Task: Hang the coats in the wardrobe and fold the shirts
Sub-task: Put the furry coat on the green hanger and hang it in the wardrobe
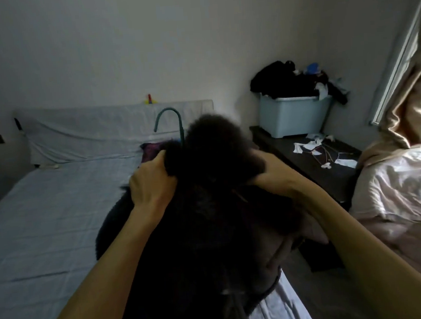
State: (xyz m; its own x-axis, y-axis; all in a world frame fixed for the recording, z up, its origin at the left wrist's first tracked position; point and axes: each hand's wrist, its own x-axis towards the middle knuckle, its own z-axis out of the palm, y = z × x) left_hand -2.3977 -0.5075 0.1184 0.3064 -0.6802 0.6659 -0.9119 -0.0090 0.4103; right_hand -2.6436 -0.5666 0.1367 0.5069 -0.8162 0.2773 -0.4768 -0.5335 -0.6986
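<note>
Fleece fills the middle: a black shaggy-pile coat is held up over the edge of the pale grey-blue sheeted bed, with a teal curved hanger hook poking out at its top. The left hand bunches the fuzzy collar on one side, fingers curled into it. The right hand clutches the other side, fingertips buried in the pile. Flat sheet spreads wide to the left. On the right, a dark wooden side table carrying a pale blue plastic bin sits close by.

Both hands, left hand and right hand, grip a dark fuzzy coat, seemingly on a green hanger, above the bed.
</note>
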